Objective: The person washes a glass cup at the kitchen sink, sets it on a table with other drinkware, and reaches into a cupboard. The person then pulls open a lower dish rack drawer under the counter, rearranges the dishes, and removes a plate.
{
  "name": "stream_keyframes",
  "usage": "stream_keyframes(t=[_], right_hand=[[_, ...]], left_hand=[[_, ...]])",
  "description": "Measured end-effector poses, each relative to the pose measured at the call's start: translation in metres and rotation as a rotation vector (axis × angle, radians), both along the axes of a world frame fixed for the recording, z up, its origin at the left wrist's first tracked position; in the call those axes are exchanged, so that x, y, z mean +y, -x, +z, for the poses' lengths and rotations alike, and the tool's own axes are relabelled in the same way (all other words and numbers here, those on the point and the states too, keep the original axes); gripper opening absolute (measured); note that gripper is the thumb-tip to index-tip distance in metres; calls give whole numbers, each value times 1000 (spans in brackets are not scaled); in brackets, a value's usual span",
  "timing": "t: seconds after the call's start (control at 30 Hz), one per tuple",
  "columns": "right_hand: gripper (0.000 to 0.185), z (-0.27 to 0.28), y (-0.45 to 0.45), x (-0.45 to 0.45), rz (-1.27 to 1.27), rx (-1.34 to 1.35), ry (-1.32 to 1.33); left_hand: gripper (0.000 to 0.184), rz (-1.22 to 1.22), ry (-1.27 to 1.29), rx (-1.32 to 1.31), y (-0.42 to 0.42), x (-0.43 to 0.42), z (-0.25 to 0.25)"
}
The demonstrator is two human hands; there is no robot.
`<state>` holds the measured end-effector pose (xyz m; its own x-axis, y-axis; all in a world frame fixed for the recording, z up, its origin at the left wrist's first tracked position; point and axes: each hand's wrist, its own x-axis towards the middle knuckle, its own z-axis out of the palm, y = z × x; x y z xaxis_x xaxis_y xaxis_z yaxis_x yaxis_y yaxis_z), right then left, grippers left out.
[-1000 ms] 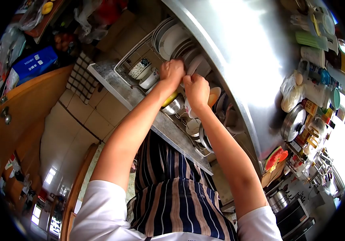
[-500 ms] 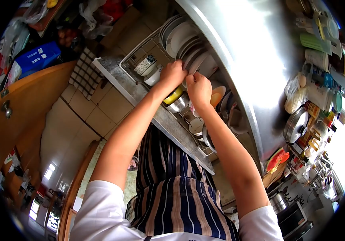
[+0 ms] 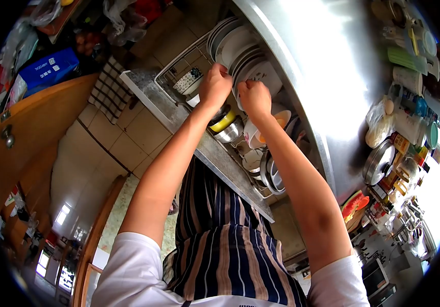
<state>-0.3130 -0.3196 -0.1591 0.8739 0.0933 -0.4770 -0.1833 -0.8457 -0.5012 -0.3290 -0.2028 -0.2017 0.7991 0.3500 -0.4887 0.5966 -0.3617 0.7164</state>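
White plates stand on edge in a row in a wire dish rack inside a pulled-out drawer. My right hand is closed at the front plate, fingers curled against its lower part; the fingertips are partly hidden. To its left, my left hand is held beside the plate rims with its fingers curled, and nothing shows in them. Below the hands are a yellow bowl and a steel bowl. A patterned bowl lies tilted left of my left hand.
A steel countertop overhangs the drawer on the right. The drawer's front edge runs before my apron. More bowls and a white cup fill the rack's near end. A pot lid and jars line the counter's far side.
My hands were together at one plate and are now apart, the left one shifted up and left. The front plate now leans back against the row, and more of its face shows.
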Motion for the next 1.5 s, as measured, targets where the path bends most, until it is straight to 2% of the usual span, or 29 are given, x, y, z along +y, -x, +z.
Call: stream_keyframes(t=[0.03, 0.27, 0.37, 0.6, 0.67, 0.77, 1.0, 1.2, 1.4, 1.5], right_hand=[[36, -2, -2, 2, 9, 0, 7], [38, -12, -14, 13, 8, 4, 60], [39, -12, -17, 14, -33, 27, 83], [39, -17, -19, 7, -65, 105, 0], [39, -18, -16, 5, -55, 115, -25], [39, -23, -8, 1, -92, 85, -76], [34, -27, 12, -7, -78, 125, -108], [31, -31, 18, -9, -146, 211, -147], [34, -27, 14, -12, -146, 225, -130], [35, -33, 13, -12, -155, 208, -149]], left_hand=[[32, 68, -43, -48, -3, 2, -3], [34, -30, -101, -219, -17, -1, -25], [34, -46, -54, -93, -23, -3, -24], [35, -131, -17, -70, -28, -1, -44], [34, -161, -147, -107, -28, -3, -38], [31, -153, -103, -49, -29, -5, -32], [33, -195, -148, -47, -33, -2, -42], [45, -230, -36, -113, -37, 1, -71], [43, -229, 16, -126, -37, 2, -66], [40, -198, -54, -147, -36, -2, -53]])
